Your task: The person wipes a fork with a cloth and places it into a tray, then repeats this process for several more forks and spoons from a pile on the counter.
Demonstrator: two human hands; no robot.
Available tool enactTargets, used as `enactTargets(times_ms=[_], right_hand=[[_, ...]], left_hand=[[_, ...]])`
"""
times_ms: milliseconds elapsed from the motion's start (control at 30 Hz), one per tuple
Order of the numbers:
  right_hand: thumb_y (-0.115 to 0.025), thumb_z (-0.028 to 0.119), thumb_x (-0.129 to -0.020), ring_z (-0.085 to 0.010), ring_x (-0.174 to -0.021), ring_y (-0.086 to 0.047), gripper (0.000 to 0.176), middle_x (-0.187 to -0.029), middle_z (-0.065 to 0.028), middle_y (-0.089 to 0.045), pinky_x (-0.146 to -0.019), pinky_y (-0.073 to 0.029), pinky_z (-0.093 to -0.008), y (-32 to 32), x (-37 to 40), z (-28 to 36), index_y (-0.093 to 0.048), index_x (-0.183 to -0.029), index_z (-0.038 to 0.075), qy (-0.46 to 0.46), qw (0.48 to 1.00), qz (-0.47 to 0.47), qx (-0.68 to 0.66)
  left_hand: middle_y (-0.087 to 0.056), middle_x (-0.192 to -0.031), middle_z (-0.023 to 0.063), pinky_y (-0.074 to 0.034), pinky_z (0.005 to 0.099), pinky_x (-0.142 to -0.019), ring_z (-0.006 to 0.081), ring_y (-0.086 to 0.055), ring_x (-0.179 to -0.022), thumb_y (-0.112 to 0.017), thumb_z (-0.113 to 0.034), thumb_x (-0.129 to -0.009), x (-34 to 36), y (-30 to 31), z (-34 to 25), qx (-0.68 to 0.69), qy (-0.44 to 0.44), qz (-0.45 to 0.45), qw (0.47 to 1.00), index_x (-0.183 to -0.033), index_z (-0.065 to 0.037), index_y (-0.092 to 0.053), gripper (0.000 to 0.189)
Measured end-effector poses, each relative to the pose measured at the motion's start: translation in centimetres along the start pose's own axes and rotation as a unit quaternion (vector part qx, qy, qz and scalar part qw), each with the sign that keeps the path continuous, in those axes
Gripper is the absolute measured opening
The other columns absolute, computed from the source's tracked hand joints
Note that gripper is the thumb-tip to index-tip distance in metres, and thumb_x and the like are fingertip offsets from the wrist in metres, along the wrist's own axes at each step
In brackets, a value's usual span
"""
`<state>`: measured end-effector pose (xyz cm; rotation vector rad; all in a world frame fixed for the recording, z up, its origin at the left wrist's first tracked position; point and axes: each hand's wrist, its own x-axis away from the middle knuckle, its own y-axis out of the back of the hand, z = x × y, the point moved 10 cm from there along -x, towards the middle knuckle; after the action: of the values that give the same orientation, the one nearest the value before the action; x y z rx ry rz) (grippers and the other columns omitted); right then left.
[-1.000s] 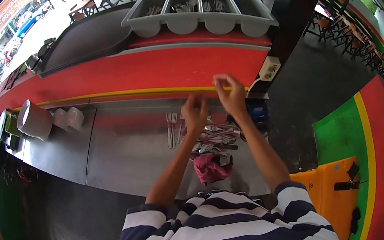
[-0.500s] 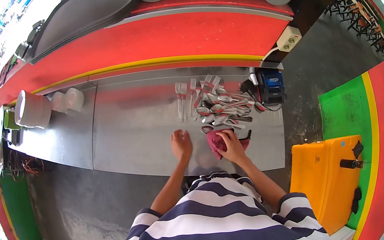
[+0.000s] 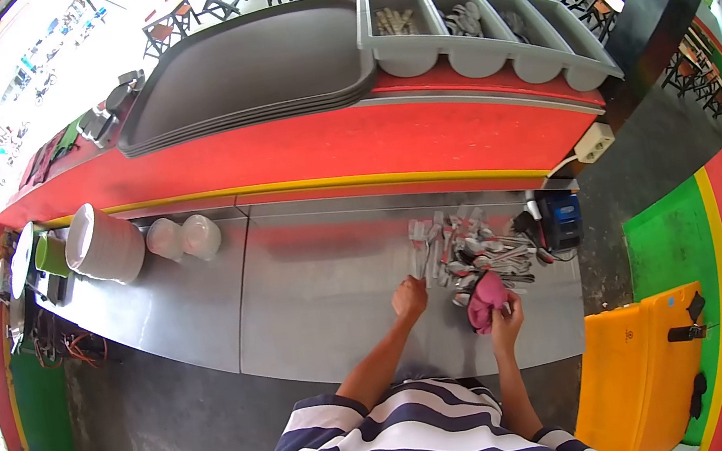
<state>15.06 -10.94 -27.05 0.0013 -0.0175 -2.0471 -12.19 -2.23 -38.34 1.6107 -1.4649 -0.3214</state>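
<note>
My left hand (image 3: 410, 299) is closed around the lower end of a fork (image 3: 427, 259), whose upper part reaches toward the forks lying at the left side of the cutlery pile. My right hand (image 3: 506, 318) grips a crumpled pink cloth (image 3: 486, 302) just in front of the pile. The cloth hides part of a dark object beneath it. Spoons and forks lie heaped in a loose pile (image 3: 490, 252) on the steel counter (image 3: 325, 297), beyond both hands.
A blue-and-black device (image 3: 561, 222) stands right of the pile. Stacked white bowls (image 3: 105, 247) and two small bowls (image 3: 184, 238) sit at the left. On the red ledge are dark trays (image 3: 242, 70) and a grey cutlery holder (image 3: 484, 45). A yellow case (image 3: 634, 371) stands at right.
My left hand has moved forward to the forks and closed on one. My right hand still holds the cloth, now hanging more open. The head view has tilted up, showing more of the ledge.
</note>
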Motion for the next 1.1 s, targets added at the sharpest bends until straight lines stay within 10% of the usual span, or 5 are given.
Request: enactTargets(times_ms=[267, 567, 1100], right_hand=[[-0.058, 0.000, -0.088, -0.0130, -0.102, -0.055, 0.024, -0.108, -0.0047, -0.060, -0.092, -0.042, -0.0284, -7.1, 0.9, -0.9, -0.058, -0.112, 0.001, -0.048, 0.994, 0.094, -0.026], [-0.073, 0.020, -0.085, -0.0171, -0.101, -0.060, 0.045, -0.112, -0.0100, -0.064, -0.089, -0.046, -0.0306, -10.6, 1.6, -2.7, -0.057, -0.121, -0.001, -0.063, 0.938, 0.329, 0.094], [-0.076, 0.022, -0.084, -0.0115, -0.087, -0.060, 0.036, -0.097, -0.0061, -0.068, -0.079, -0.048, -0.0272, -0.1, -1.7, -4.5, -0.064, -0.108, -0.002, -0.079, 0.907, 0.409, 0.063]], left_hand=[[-0.069, -0.076, 0.0184, -0.051, 0.0435, -0.067, 0.0372, -0.067, -0.077, -0.054, -0.038, -0.095, 2.9, 1.0, 2.0, 0.293, -0.038, 0.065, 0.953, -0.085, -0.004, -0.068, 0.038], [-0.066, -0.088, 0.0274, -0.051, 0.0468, -0.075, 0.0452, -0.063, -0.090, -0.065, -0.022, -0.081, 11.6, 1.1, -1.1, 0.299, -0.111, -0.057, 0.946, -0.099, -0.001, -0.067, 0.028], [-0.063, -0.068, 0.0111, -0.047, 0.0360, -0.059, 0.0206, -0.059, -0.058, -0.055, -0.022, -0.094, 24.5, -6.4, -9.8, 0.313, -0.097, -0.018, 0.945, -0.089, 0.002, -0.062, 0.025]])
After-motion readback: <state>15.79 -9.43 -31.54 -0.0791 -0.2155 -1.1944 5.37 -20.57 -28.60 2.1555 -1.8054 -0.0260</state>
